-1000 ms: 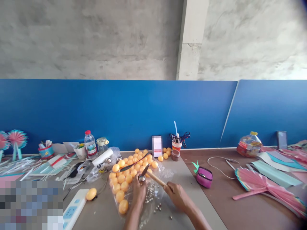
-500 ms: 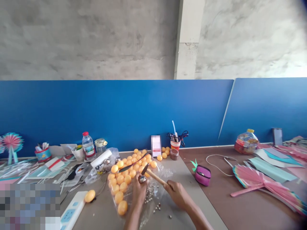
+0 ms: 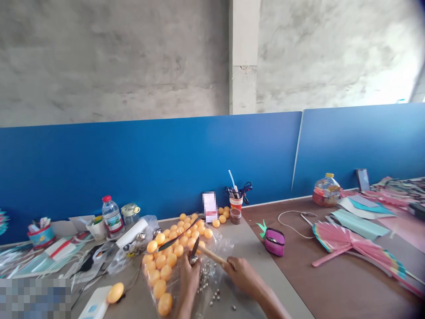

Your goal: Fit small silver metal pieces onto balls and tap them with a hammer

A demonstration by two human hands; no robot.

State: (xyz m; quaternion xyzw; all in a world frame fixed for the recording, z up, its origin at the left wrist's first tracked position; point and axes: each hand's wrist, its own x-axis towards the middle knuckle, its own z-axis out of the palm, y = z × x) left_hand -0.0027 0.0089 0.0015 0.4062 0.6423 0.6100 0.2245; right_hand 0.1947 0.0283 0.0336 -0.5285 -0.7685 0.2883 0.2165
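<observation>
Wooden-handled knife (image 3: 203,252) at lower centre of frame, right hand (image 3: 241,274) closed round handle end. Left hand (image 3: 189,277) pinches small metal bell (image 3: 192,260) against blade. Bell likely light, slippery, hard: grip by sides.

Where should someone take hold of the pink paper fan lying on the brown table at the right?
Probably by the narrow pink stick handle at the lower-left end of the pink paper fan. Come from the left, where the brown table is bare. The handle juts out from the point where the pleats gather, so fingers can pinch it without crushing the spread paper.
</observation>
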